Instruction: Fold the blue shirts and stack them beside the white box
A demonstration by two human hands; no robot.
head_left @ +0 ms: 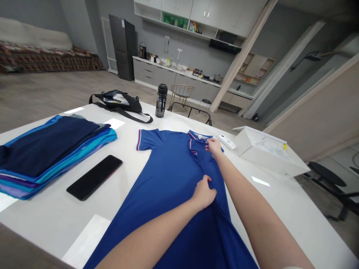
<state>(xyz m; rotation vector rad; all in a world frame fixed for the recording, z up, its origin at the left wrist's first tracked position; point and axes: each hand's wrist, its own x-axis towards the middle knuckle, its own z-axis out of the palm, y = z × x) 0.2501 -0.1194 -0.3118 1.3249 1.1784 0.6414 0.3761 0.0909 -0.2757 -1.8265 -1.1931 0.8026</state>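
Observation:
A royal-blue polo shirt (168, 179) lies flat on the white table (56, 216), collar away from me. Its right side is folded in over the body. My left hand (203, 193) is closed, pinching the folded edge of the shirt near its middle. My right hand (214, 147) rests on the fabric just beside the red-and-white striped collar, fingers curled down onto the folded edge.
A stack of folded blue and purple shirts (47, 153) lies at the left, a black phone (94, 177) beside it. Farther back are a black bag (119, 102) and a dark bottle (161, 100). A white remote (227, 142) and an open white box (266, 151) sit at the right.

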